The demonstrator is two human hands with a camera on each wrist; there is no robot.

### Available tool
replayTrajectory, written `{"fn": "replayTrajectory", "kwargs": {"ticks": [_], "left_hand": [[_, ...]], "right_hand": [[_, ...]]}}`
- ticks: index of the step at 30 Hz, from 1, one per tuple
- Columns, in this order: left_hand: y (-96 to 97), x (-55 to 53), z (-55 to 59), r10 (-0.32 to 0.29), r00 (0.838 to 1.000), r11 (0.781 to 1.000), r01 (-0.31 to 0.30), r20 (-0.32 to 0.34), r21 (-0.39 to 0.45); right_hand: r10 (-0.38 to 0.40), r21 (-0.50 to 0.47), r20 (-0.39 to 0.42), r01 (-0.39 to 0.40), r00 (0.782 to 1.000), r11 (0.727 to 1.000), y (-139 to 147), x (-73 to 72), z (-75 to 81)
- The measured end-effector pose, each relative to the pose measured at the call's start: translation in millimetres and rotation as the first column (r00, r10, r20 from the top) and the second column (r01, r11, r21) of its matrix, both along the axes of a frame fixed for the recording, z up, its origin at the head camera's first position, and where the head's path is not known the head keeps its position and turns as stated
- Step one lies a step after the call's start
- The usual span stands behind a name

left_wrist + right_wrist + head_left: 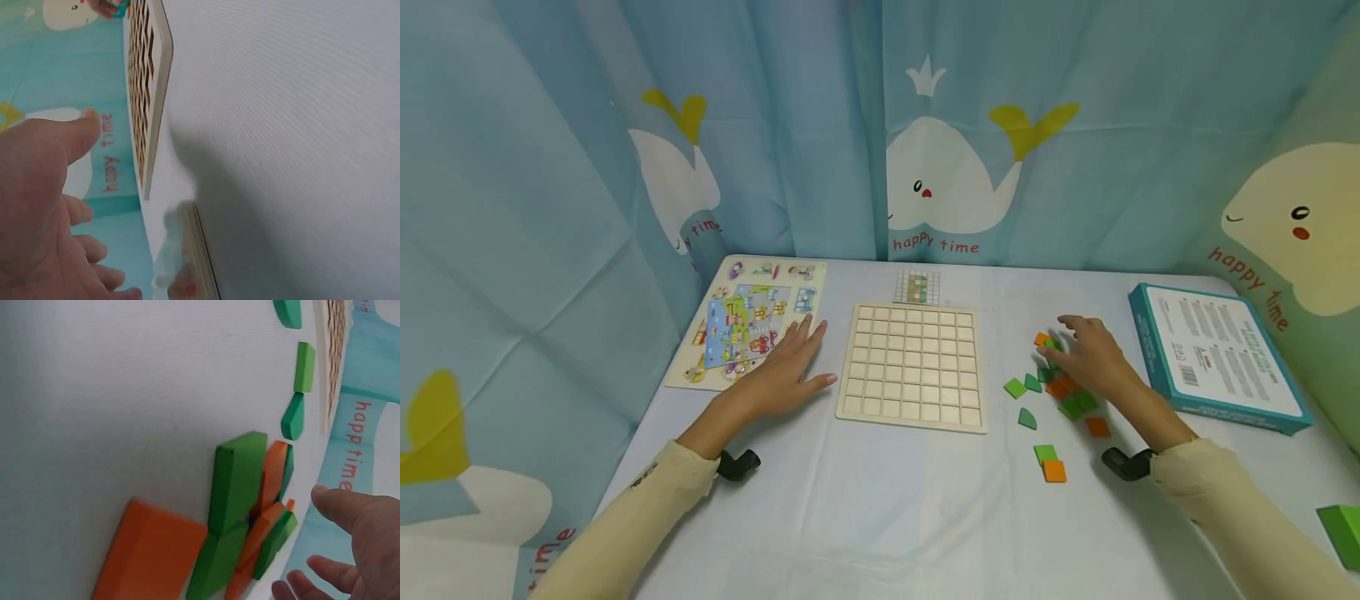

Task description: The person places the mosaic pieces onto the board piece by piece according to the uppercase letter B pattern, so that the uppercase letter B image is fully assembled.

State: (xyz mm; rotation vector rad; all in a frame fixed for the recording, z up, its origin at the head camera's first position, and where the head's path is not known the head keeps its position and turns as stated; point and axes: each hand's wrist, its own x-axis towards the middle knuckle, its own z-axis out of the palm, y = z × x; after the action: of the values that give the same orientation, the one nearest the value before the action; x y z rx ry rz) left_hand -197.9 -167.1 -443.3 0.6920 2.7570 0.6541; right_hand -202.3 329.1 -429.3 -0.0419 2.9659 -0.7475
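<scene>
My left hand (786, 371) hovers with fingers spread between a picture puzzle board (688, 367) and a wooden grid board (912, 367), holding nothing. In the left wrist view the thumb of that hand (44, 206) points toward the grid board's edge (159, 94). My right hand (1093, 358) is over a loose pile of orange and green tiles; its fingers look relaxed and grip nothing visible. The right wrist view shows the hand (369, 544) above green tiles (240, 481) and an orange tile (150, 550). A small pattern card (917, 287) lies behind the grid board.
A teal box (1225, 354) lies on the right of the white table. Nearer the front are a light green tile (1045, 453) and an orange tile (1055, 472). A green block (1341, 533) sits at the right edge. A blue whale-print curtain (820, 125) hangs behind.
</scene>
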Motion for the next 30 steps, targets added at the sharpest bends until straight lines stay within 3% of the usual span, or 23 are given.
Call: {"fn": "replayTrajectory", "kwargs": {"ticks": [10, 15, 25, 30], "left_hand": [[19.6, -11.6, -3.8, -0.104, 0.986, 0.994, 0.106, 0.134, -0.002], [25.9, -13.6, -5.6, -0.144, 0.977, 0.989, 0.149, 0.155, -0.019], [28.9, -12.0, -1.6, -0.130, 0.976, 0.989, 0.140, 0.175, -0.048], [29.8, -12.6, -0.3, -0.133, 0.973, 0.987, 0.147, 0.190, -0.063]], "right_hand": [[-0.043, 0.054, -0.016, 0.043, 0.999, 0.998, -10, -16.1, -15.5], [-0.065, 0.059, -0.034, 0.067, 0.997, 0.996, -14, -19.1, -18.3], [-0.044, 0.014, 0.028, 0.043, 0.999, 0.999, -12, -23.7, -13.9], [-0.026, -0.024, 0.022, 0.026, 0.999, 0.999, -13, -28.5, -15.4]]}}
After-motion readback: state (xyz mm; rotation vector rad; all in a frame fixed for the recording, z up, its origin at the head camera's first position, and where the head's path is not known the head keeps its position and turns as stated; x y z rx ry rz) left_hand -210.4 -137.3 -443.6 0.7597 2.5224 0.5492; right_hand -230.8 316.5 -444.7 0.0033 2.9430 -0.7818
